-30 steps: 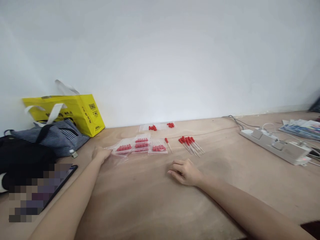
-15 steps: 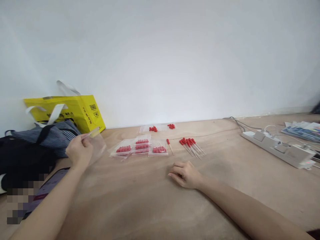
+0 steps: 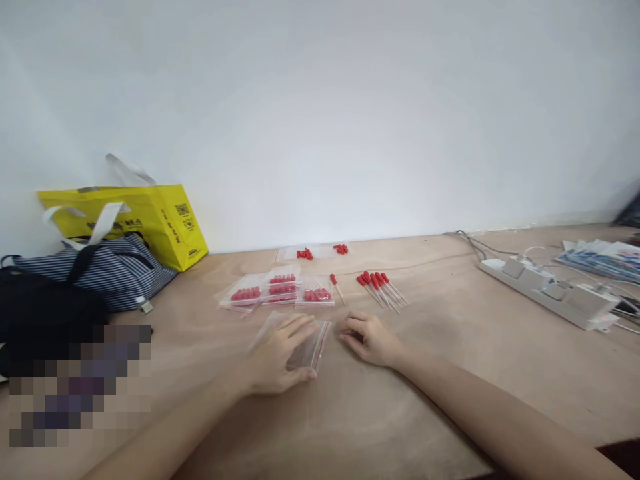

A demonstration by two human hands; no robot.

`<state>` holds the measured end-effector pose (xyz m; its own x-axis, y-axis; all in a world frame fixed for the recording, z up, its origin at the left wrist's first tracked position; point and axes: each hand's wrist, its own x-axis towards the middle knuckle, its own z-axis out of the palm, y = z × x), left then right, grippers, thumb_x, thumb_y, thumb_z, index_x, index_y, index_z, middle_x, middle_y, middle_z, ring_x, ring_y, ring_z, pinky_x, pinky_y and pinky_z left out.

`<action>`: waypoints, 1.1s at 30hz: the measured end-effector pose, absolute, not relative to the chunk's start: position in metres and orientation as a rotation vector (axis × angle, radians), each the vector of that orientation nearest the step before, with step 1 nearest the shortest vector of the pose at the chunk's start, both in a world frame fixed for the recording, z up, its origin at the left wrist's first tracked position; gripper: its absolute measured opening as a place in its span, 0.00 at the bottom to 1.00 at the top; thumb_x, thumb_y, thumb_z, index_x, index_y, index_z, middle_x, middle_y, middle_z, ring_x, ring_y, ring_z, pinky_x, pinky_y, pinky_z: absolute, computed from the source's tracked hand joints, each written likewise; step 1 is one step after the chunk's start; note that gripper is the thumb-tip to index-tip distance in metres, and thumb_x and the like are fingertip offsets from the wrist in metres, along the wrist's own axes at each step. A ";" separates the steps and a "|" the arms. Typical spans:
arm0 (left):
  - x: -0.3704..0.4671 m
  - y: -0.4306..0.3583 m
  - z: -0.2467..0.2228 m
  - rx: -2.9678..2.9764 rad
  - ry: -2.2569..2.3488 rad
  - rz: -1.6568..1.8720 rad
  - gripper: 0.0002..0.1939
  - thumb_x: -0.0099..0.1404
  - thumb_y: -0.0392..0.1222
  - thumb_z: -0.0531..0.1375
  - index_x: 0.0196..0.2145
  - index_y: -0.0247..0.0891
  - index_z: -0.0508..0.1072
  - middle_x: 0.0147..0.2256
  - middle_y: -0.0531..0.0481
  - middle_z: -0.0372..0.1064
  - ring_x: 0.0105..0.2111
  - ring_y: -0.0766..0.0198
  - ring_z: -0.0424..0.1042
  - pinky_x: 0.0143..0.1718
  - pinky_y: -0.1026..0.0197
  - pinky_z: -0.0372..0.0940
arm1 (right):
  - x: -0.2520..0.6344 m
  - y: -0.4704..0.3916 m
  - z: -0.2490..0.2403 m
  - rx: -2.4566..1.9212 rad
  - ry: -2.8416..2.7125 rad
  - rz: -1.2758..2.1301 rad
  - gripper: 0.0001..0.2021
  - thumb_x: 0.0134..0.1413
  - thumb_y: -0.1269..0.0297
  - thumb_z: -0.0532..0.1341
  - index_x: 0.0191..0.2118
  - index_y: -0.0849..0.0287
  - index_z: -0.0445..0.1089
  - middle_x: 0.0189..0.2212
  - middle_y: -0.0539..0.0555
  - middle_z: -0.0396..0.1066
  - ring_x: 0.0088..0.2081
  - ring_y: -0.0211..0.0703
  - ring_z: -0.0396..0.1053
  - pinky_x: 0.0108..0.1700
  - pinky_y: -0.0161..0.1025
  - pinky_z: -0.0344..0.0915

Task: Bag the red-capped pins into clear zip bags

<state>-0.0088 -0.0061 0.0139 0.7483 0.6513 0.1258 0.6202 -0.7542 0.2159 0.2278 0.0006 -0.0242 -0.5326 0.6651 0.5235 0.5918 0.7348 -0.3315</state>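
Note:
My left hand [image 3: 283,357] rests palm down over a clear zip bag [image 3: 316,350] on the table, fingers spread and thumb by its red-lined edge. Nothing shows inside the bag. To its right, my right hand [image 3: 370,340] lies on the table, loosely curled, thumb apart from the fingers, with nothing visible in it. Beyond it lie several dropper-like sticks [image 3: 380,287] with red bulb ends and thin pale shafts. A single dropper-like stick [image 3: 337,288] lies left of them. Filled clear bags [image 3: 283,290] with red bulb ends showing are grouped farther left.
Loose red bulbs [image 3: 305,254] lie on clear plastic near the wall. A yellow bag [image 3: 170,227], a striped bag [image 3: 135,273] and a black bag [image 3: 50,313] stand at left. A white power strip [image 3: 550,293] with plugs and cables is at right, near plastic packets [image 3: 600,257].
My left hand has moved from the far left to the middle with the clear bag, now flat on the table, and its fingers have spread. My right hand has stayed in place.

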 end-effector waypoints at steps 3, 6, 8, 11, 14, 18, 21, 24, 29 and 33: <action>-0.019 0.008 0.015 2.764 1.020 0.154 0.38 0.57 0.61 0.52 0.59 0.42 0.47 0.60 0.45 0.40 0.59 0.48 0.39 0.56 0.45 0.40 | 0.226 0.000 -0.022 -0.842 -2.356 0.193 0.08 0.51 0.68 0.56 0.38 0.60 0.68 0.33 0.55 0.67 0.36 0.40 0.64 0.38 0.36 0.61; -0.020 0.011 0.008 2.704 1.040 0.070 0.37 0.59 0.60 0.50 0.60 0.43 0.41 0.61 0.45 0.36 0.59 0.50 0.37 0.57 0.45 0.40 | 0.224 -0.001 -0.020 -0.771 -2.404 0.206 0.11 0.51 0.67 0.57 0.41 0.58 0.67 0.36 0.55 0.67 0.38 0.42 0.63 0.41 0.39 0.60; -0.016 0.007 0.005 2.697 1.044 0.064 0.37 0.59 0.60 0.50 0.60 0.43 0.41 0.61 0.44 0.35 0.59 0.50 0.37 0.57 0.45 0.39 | 0.222 -0.002 -0.020 -0.740 -2.415 0.211 0.12 0.51 0.67 0.56 0.42 0.58 0.67 0.37 0.55 0.67 0.39 0.42 0.63 0.42 0.40 0.60; -0.012 0.003 0.005 2.681 1.063 0.082 0.38 0.59 0.61 0.50 0.60 0.42 0.41 0.61 0.43 0.36 0.59 0.50 0.38 0.57 0.45 0.38 | 0.222 -0.002 -0.020 -0.710 -2.410 0.203 0.12 0.50 0.68 0.57 0.43 0.58 0.66 0.37 0.55 0.67 0.39 0.42 0.63 0.42 0.40 0.60; -0.011 0.002 0.005 2.677 1.071 0.118 0.37 0.59 0.61 0.50 0.60 0.44 0.42 0.60 0.44 0.37 0.59 0.50 0.39 0.57 0.46 0.40 | 0.221 -0.002 -0.021 -0.703 -2.380 0.176 0.11 0.50 0.68 0.57 0.41 0.58 0.67 0.36 0.55 0.67 0.38 0.41 0.63 0.41 0.39 0.61; -0.014 0.004 0.002 2.696 1.059 0.146 0.37 0.58 0.60 0.51 0.60 0.45 0.43 0.60 0.45 0.38 0.59 0.50 0.40 0.56 0.46 0.40 | 0.222 -0.001 -0.024 -0.708 -2.346 0.179 0.08 0.51 0.69 0.56 0.38 0.59 0.67 0.34 0.55 0.67 0.37 0.41 0.63 0.40 0.39 0.61; -0.014 0.004 0.001 2.701 1.066 0.132 0.37 0.58 0.61 0.51 0.60 0.44 0.43 0.60 0.45 0.38 0.59 0.51 0.40 0.57 0.47 0.40 | 0.222 -0.001 -0.025 -0.722 -2.361 0.192 0.08 0.50 0.69 0.56 0.38 0.59 0.68 0.34 0.55 0.67 0.37 0.41 0.64 0.40 0.38 0.62; -0.013 0.004 0.002 2.697 1.083 0.115 0.37 0.58 0.61 0.50 0.60 0.42 0.44 0.60 0.44 0.38 0.59 0.51 0.40 0.57 0.47 0.40 | 0.222 -0.001 -0.024 -0.722 -2.375 0.208 0.08 0.51 0.69 0.56 0.37 0.59 0.68 0.33 0.54 0.67 0.36 0.40 0.64 0.41 0.38 0.61; -0.013 0.003 0.003 2.692 1.076 0.152 0.37 0.58 0.61 0.51 0.59 0.43 0.45 0.60 0.45 0.39 0.59 0.50 0.41 0.57 0.46 0.41 | 0.222 -0.001 -0.023 -0.736 -2.378 0.226 0.07 0.51 0.69 0.55 0.37 0.59 0.68 0.33 0.55 0.67 0.37 0.40 0.65 0.41 0.38 0.62; -0.013 0.004 0.002 2.689 1.059 0.171 0.37 0.58 0.60 0.52 0.59 0.44 0.44 0.60 0.45 0.39 0.59 0.51 0.41 0.57 0.46 0.41 | 0.222 -0.002 -0.022 -0.725 -2.382 0.218 0.08 0.51 0.69 0.56 0.38 0.59 0.68 0.34 0.55 0.67 0.37 0.40 0.65 0.41 0.38 0.62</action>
